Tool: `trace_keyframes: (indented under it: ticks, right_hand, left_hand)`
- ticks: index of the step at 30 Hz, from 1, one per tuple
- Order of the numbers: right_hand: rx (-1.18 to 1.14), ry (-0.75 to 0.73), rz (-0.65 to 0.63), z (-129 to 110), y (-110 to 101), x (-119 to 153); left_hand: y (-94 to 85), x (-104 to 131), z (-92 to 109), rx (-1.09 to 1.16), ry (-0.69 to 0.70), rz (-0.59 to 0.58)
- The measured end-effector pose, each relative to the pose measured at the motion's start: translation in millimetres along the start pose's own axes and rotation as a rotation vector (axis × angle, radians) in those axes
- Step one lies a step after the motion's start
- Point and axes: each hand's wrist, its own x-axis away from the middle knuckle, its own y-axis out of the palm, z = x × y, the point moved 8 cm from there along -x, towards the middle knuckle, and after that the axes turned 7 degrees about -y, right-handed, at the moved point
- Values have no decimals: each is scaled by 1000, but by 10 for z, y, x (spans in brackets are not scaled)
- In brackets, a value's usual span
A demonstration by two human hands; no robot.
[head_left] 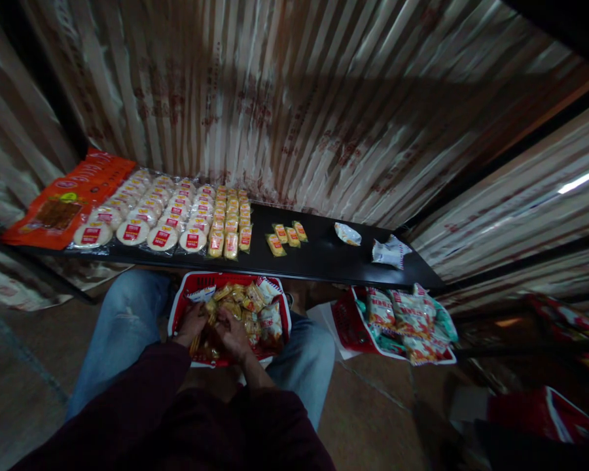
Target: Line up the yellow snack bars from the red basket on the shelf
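Both my hands dig in the red basket (pixel 178 302) on my lap.
My left hand (pixel 190 325) and right hand (pixel 232 335) grasp yellow snack packets (pixel 245 307), jumbled every way.

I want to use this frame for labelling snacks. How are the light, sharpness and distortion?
Head view: dim overall, with the black shelf lit best; both hands in the red basket are shadowed and soft; edges bend from a wide lens; a bright strip light glares at right; packet print is unreadable.
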Motion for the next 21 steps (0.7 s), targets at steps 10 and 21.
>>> trace_keyframes:
  ticks: [10, 21]
  right_hand:
    - [-283, 139, 148, 196, -114, -42]
    - [-269, 111, 233, 46, -246, 78]
  left_hand:
    - [28, 129, 45, -160, 35, 11]
    - [65, 322, 144, 48, 86, -103]
